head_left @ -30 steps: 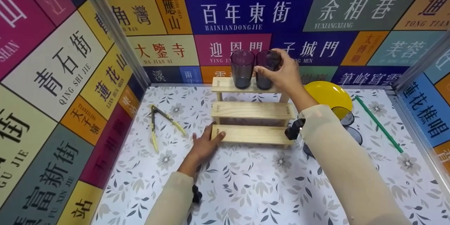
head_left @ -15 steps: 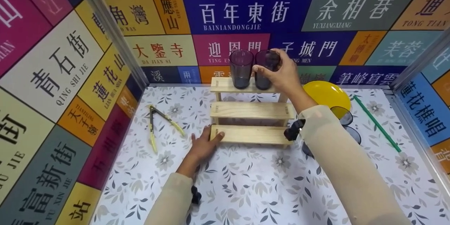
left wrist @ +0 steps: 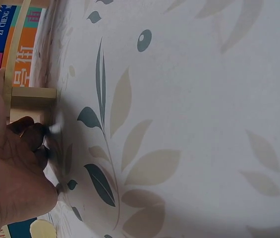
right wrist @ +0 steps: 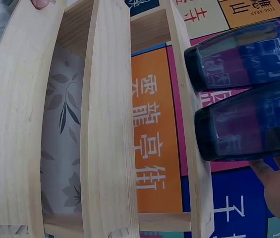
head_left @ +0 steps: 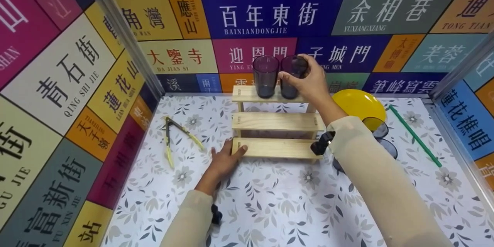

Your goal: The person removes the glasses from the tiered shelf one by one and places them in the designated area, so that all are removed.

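Note:
A three-tier wooden step rack (head_left: 278, 121) stands on the floral table covering. On its top tier two dark tinted glasses stand upright side by side, the left glass (head_left: 265, 79) and the right glass (head_left: 289, 90). My right hand (head_left: 314, 83) grips the right glass, thumb in front and fingers behind near the rim. In the right wrist view, the held glass (right wrist: 246, 124) has its base at the top tier, close beside the other glass (right wrist: 239, 57). My left hand (head_left: 224, 160) holds the left end of the lowest tier, thumb on top and fingers curled beneath, as the left wrist view shows.
Right of the rack lie a yellow plate (head_left: 359, 104) and dark tinted glassware (head_left: 388, 148), partly hidden by my right sleeve. A green stick (head_left: 416, 136) lies farther right. Yellow-handled tongs (head_left: 168, 139) lie spread at the left. Sign-covered panels stand at the back and sides.

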Demonstrator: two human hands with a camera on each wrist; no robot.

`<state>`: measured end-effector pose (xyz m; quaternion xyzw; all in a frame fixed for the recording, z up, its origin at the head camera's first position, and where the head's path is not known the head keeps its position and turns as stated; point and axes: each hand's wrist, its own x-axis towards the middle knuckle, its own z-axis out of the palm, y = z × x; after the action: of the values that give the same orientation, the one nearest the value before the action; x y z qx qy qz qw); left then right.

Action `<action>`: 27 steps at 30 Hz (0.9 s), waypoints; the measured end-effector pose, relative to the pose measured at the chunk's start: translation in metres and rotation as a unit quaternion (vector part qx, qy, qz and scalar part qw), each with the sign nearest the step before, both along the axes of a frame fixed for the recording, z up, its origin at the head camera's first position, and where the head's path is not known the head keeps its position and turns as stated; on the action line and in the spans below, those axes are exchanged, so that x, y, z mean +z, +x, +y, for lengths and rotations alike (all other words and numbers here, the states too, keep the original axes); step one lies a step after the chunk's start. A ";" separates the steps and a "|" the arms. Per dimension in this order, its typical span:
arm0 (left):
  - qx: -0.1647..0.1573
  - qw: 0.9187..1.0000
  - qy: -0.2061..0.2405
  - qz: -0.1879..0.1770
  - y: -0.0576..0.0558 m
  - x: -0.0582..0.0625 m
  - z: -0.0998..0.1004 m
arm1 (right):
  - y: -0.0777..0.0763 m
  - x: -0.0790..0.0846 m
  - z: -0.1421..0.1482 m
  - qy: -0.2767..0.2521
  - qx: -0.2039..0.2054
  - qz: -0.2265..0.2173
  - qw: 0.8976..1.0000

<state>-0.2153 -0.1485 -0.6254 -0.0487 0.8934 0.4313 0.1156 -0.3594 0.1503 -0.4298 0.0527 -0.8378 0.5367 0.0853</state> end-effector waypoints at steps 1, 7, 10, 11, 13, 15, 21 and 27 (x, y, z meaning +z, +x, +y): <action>0.001 1.000 0.000 -0.001 0.000 0.000 0.000 | 0.000 0.000 0.000 0.001 -0.002 0.001 1.000; -0.001 1.000 -0.003 -0.003 -0.001 0.000 0.000 | 0.002 0.004 0.002 0.033 -0.025 0.014 0.999; 0.002 1.000 -0.003 -0.009 -0.001 0.001 0.000 | 0.004 0.006 0.003 0.058 -0.030 0.019 0.998; 0.004 1.000 -0.002 -0.010 -0.001 0.001 0.000 | 0.005 0.007 0.004 0.061 -0.029 0.022 0.997; 0.007 1.000 0.000 -0.013 -0.001 0.001 0.000 | 0.006 0.007 0.006 0.067 -0.029 0.027 0.997; 0.008 1.000 0.004 -0.015 0.000 0.002 0.000 | 0.007 0.007 0.008 0.069 -0.031 0.032 0.997; 0.010 1.000 0.014 -0.013 0.002 0.004 0.000 | 0.013 0.011 0.015 0.092 -0.030 0.051 0.994; 0.001 1.000 0.007 -0.008 -0.001 -0.001 0.000 | 0.022 0.017 0.024 0.104 -0.027 0.071 0.992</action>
<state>-0.2163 -0.1482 -0.6269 -0.0525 0.8895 0.4371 0.1223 -0.3375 0.1740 -0.4133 0.0770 -0.8820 0.4390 0.1529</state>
